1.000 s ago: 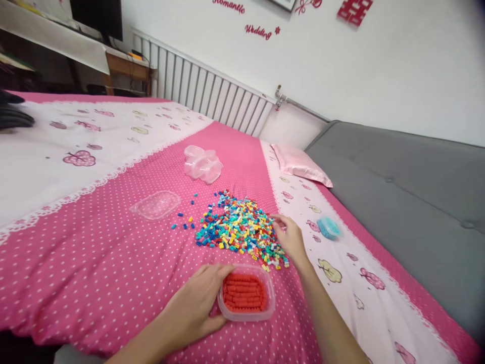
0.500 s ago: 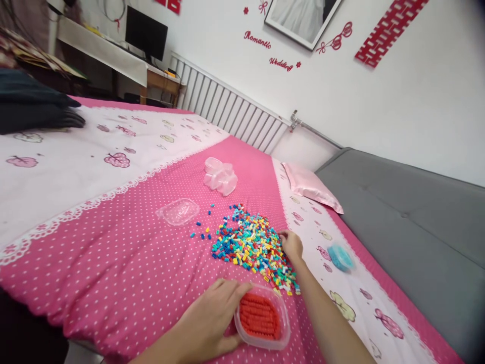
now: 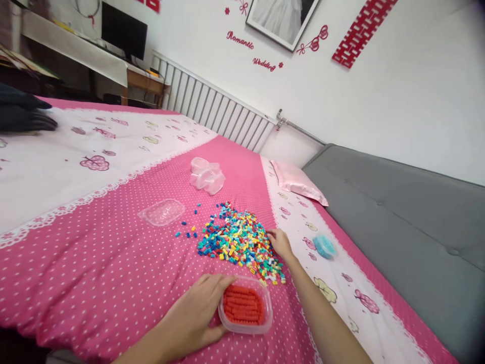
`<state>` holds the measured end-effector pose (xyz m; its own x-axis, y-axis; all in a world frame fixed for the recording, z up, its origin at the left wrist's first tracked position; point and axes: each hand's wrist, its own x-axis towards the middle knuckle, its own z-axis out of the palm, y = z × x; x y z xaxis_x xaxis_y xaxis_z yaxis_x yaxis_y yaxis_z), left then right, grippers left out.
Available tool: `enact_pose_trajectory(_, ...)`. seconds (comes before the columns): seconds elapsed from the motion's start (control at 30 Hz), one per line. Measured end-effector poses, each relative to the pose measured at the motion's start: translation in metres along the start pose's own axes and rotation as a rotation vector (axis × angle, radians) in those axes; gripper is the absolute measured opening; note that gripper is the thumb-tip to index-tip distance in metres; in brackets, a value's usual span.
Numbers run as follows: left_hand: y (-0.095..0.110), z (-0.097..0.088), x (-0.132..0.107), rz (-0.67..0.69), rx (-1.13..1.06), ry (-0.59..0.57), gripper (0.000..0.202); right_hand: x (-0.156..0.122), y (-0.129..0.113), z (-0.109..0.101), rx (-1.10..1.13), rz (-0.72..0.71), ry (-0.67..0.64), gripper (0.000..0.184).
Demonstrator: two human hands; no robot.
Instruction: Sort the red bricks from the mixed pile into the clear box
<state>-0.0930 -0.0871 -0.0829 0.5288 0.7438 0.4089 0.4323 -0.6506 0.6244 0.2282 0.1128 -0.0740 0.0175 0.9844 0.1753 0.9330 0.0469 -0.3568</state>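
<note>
My left hand (image 3: 204, 303) grips the left side of a clear plastic container (image 3: 268, 318), fingers over the far rim and thumb at the near side. Rows of red toy bricks (image 3: 243, 305) are packed inside it. Beyond the container a loose pile of small multicoloured toy bricks (image 3: 238, 240) is spread on the pink dotted bedspread. At the right edge of that pile is my right hand (image 3: 281, 243), its fingers bent together in a pinch. Whatever lies between those fingertips is too small to tell.
Left of the pile lies a clear lid (image 3: 163, 212), with several stray bricks nearby. Clear containers (image 3: 206, 176) sit farther back. A container of light blue pieces (image 3: 324, 247) stands at right, near the grey headboard (image 3: 397, 217). A pink pillow (image 3: 297, 183) lies behind.
The whole view has shifted, so everything appears farther left. Both hands keep nearly the same places, the left at the container and the right at the pile's edge.
</note>
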Motion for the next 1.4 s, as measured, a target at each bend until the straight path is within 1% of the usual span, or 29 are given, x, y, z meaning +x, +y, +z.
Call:
enact_pose_trajectory(0.1,-0.001,0.0,-0.001,0.013,0.01,0.019,0.084,0.0,-0.006,0.0,0.011,0.02,0.02,0.034)
enact_pose_trajectory(0.23,-0.002,0.001,-0.001,0.015,0.015,0.014,0.085,0.001,-0.016,-0.005,0.081,0.047,0.076,0.032)
enact_pose_trajectory(0.33,-0.001,0.0,-0.001,0.018,0.012,0.015,0.083,-0.002,-0.028,-0.015,0.182,0.072,0.146,0.029)
enact_pose_trajectory(0.4,-0.001,-0.001,0.0,0.016,0.004,0.015,0.082,-0.011,-0.038,-0.025,0.27,0.076,0.197,0.026)
enact_pose_trajectory(0.5,0.0,-0.002,0.001,0.006,-0.001,0.002,0.081,-0.042,-0.056,-0.044,0.416,0.018,0.221,0.024)
enact_pose_trajectory(0.63,0.0,-0.003,0.002,-0.001,0.015,-0.023,0.083,-0.112,-0.079,-0.063,0.545,-0.095,0.138,0.023)
enact_pose_trajectory(0.7,0.0,-0.003,0.002,0.003,0.024,-0.028,0.084,-0.146,-0.089,-0.068,0.553,-0.127,0.094,0.013)
enact_pose_trajectory(0.77,-0.001,-0.003,0.001,0.019,0.036,-0.027,0.084,-0.171,-0.099,-0.069,0.473,-0.22,0.078,0.012)
enact_pose_trajectory(0.83,-0.001,-0.002,0.001,0.036,0.053,-0.013,0.082,-0.187,-0.107,-0.068,0.331,-0.229,0.089,0.018)
enact_pose_trajectory(0.9,0.0,-0.002,0.001,0.042,0.071,0.0,0.08,-0.195,-0.114,-0.067,0.184,-0.202,0.083,0.023)
enact_pose_trajectory(1.0,0.001,-0.002,0.002,0.04,0.091,-0.004,0.078,-0.2,-0.121,-0.065,0.004,-0.158,0.075,0.027)
enact_pose_trajectory(1.1,0.002,-0.003,0.003,0.04,0.106,-0.015,0.079,-0.2,-0.125,-0.063,-0.1,-0.173,0.066,0.025)
enact_pose_trajectory(1.27,0.003,-0.003,0.004,0.036,0.099,-0.021,0.078,-0.203,-0.129,-0.056,-0.187,-0.219,0.104,0.022)
enact_pose_trajectory(1.4,0.004,-0.003,0.004,0.028,0.083,-0.035,0.078,-0.207,-0.132,-0.052,-0.203,-0.225,0.138,0.025)
